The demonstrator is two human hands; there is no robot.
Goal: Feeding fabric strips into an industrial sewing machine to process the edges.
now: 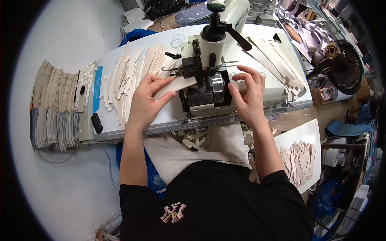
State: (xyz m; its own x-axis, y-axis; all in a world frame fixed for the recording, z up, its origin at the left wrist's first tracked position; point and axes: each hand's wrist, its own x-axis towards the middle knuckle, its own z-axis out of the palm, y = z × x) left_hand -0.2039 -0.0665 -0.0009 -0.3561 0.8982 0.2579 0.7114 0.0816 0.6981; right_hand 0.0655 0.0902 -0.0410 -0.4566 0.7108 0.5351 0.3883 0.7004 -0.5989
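Note:
Between the thumb and fingers of my left hand (150, 98) is a flat, pale beige strip (179, 85). Its far end points right, at the dark metal working parts of a bench machine (201, 98). On the other side of the machine, my right hand (249, 92) has its fingers apart and curved, with nothing visible in them. It is nearest to the machine's round metal wheel (218, 89). A black knob (216, 6) tops the upright post, and a black lever (238, 38) slants to the right from it.
Loose beige strips (122, 84) cover the white tabletop left of the machine; more strips (279, 66) lie to its right. Stacked sheets (56, 124) stand at far left. A ruler (169, 127) runs along the front edge. A black fan (343, 66) and a white board (315, 160) are at right.

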